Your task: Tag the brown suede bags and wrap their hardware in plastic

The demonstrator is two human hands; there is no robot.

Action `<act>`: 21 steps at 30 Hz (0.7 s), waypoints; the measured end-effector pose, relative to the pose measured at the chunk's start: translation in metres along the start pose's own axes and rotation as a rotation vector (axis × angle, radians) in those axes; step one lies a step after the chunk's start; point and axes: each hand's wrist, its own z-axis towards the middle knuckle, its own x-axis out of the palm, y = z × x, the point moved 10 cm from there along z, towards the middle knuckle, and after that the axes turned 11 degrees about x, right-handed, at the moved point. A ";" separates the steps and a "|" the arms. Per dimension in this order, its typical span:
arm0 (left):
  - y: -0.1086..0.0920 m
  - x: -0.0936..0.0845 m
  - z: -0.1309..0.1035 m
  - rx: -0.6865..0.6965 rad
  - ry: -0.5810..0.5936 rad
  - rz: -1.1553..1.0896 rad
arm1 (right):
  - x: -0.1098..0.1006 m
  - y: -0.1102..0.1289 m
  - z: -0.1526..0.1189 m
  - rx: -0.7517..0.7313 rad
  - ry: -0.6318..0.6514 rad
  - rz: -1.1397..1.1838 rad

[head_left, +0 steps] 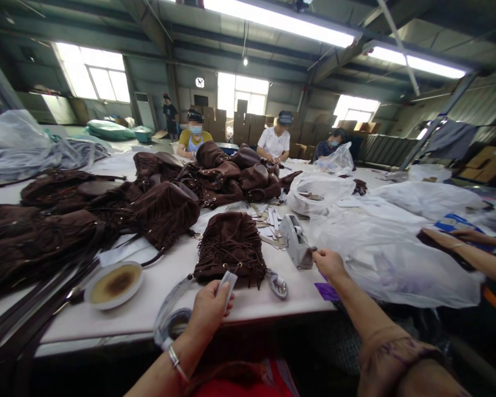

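My left hand is closed, its thumb pressing a pale, flat, wrapped strip against the fingers. This strip stands just in front of a dark brown fringed bag lying on the table. A strap wrapped in greyish plastic curves from the bag's left side and coils by my left wrist; another wrapped coil lies at its right. My right hand pinches at the front edge of a grey tape dispenser, where the tape comes off. The clear tape between the fingertips hardly shows.
Brown bags pile up at left and centre. A dish of yellowish paste stands near the left front. Plastic bags cover the right side, where another person's hands work. Paper slips lie behind the dispenser. Several co-workers are beyond.
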 end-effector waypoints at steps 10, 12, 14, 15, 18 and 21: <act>-0.012 -0.003 -0.009 0.068 0.003 0.051 | 0.098 0.043 -0.133 -0.299 0.591 -0.134; -0.014 -0.005 -0.010 0.098 -0.001 0.100 | 0.125 0.071 -0.179 -0.356 0.705 -0.047; -0.017 -0.005 -0.010 0.142 0.010 0.167 | 0.147 0.097 -0.210 -0.405 0.745 -0.005; -0.020 -0.006 -0.010 0.177 0.017 0.206 | 0.156 0.107 -0.219 -0.423 0.752 0.007; -0.033 -0.008 -0.011 0.320 0.008 0.350 | 0.180 0.120 -0.225 -0.426 0.739 0.020; -0.045 -0.012 -0.013 0.434 -0.031 0.516 | 0.195 0.111 -0.215 -0.373 0.692 -0.023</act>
